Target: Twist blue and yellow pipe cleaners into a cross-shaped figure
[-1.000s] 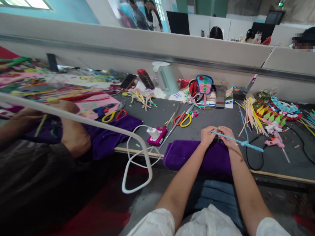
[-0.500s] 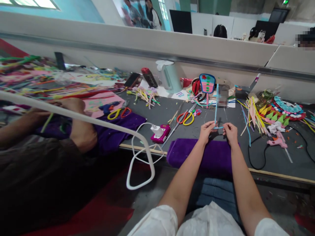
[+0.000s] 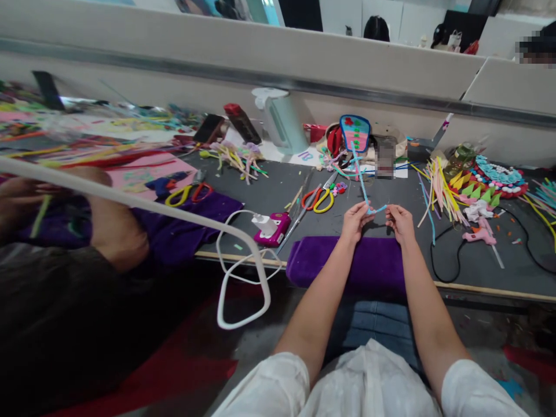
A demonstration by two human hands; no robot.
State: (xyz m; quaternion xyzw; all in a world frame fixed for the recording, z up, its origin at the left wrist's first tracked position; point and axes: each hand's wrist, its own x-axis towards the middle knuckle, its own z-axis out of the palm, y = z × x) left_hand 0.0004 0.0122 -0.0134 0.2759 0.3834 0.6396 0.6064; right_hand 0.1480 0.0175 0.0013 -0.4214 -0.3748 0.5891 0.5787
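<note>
A light blue pipe cleaner (image 3: 361, 182) is bent at its lower part, with one long end standing up toward the back of the table. My left hand (image 3: 356, 221) pinches it near the bend. At the short end, my right hand (image 3: 399, 223) is closed with its fingertips on the tip. Both wrists are above a folded purple towel (image 3: 347, 260) on the table's front edge. Left of my hands lie scissors with red and yellow handles (image 3: 321, 200). Behind the pipe cleaner stands a blue-edged decorated craft piece (image 3: 355, 133).
To the right are a pipe cleaner bundle (image 3: 441, 188), a pink glue gun (image 3: 480, 233) with a black cord and a glass jar (image 3: 461, 156). A magenta power socket (image 3: 273, 230), a kettle (image 3: 284, 121) and a white curved frame (image 3: 174, 214) are leftward, beside a co-worker's arm (image 3: 119, 229).
The long end of the pipe cleaner has swung from upright to leaning left. The short part now slopes up toward my right hand. The whole view has shifted slightly.
</note>
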